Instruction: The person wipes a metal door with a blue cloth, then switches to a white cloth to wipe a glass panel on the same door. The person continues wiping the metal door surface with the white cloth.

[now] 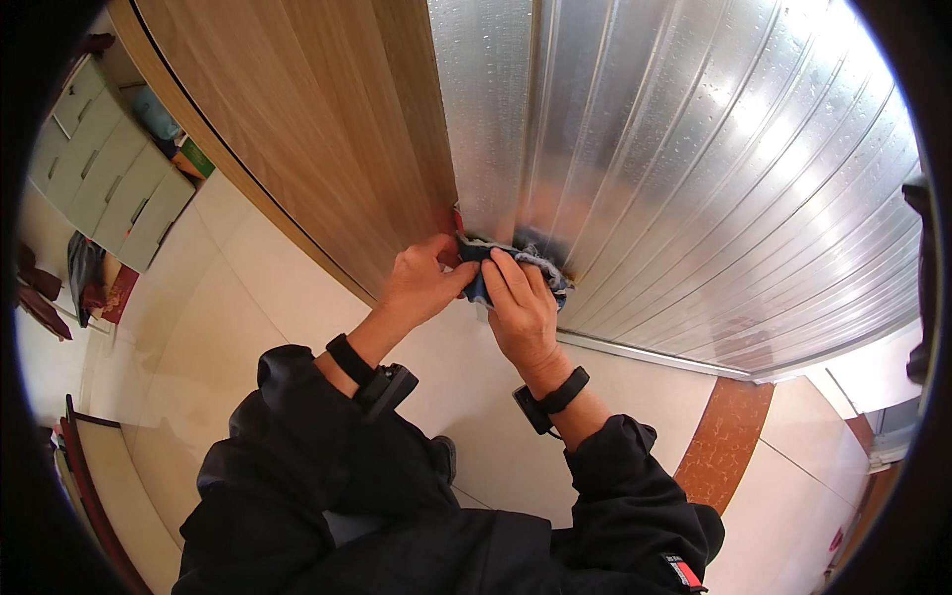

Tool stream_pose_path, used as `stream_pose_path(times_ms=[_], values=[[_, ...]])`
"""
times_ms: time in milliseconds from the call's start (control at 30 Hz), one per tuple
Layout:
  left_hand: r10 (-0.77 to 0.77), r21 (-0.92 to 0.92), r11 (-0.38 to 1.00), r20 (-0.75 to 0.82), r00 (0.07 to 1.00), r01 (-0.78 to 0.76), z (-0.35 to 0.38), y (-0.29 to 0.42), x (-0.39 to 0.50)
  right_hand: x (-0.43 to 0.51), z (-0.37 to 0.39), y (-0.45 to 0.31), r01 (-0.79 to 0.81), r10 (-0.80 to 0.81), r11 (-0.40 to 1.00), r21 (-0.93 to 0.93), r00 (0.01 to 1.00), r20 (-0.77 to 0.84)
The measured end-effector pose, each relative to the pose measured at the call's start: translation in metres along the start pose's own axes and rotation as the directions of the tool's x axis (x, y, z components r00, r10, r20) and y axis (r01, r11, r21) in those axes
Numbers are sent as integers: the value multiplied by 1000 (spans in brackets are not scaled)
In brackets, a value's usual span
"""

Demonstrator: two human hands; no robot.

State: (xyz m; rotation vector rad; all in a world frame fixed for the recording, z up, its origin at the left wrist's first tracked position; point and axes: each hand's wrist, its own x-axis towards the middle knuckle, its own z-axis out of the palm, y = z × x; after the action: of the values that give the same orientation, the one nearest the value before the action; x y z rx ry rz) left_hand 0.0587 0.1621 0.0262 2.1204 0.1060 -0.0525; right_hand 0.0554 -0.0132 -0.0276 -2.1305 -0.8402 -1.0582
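Observation:
My right hand (523, 312) presses a dark blue denim cloth (547, 262) with frayed pale edges, fingers laid flat over it. At the cloth's left end, my left hand (425, 277) pinches it between thumb and fingers; the fingertips are partly hidden behind the fold. The cloth is bunched low against a silvery ribbed panel (639, 163), where water drops show on the surface. Just left of the cloth stands a wood-grain panel (320, 126), its edge meeting the ribbed one. A small red thing (457, 218) peeks out at that joint, too covered to name.
Pale floor tiles (238, 297) run beneath, crossed by a reddish-brown marbled strip (725, 439) at right. A metal track (654, 360) edges the ribbed panel's foot. Far left stands a grey-green drawer cabinet (111, 163). A black shoe (444, 460) rests below my arms.

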Motion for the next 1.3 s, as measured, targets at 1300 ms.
stream_pose_path(times_ms=[1300], values=[[18, -647, 753, -156, 988, -116, 28, -14, 18, 0, 20, -6, -262, 285, 945, 197, 953, -100]])
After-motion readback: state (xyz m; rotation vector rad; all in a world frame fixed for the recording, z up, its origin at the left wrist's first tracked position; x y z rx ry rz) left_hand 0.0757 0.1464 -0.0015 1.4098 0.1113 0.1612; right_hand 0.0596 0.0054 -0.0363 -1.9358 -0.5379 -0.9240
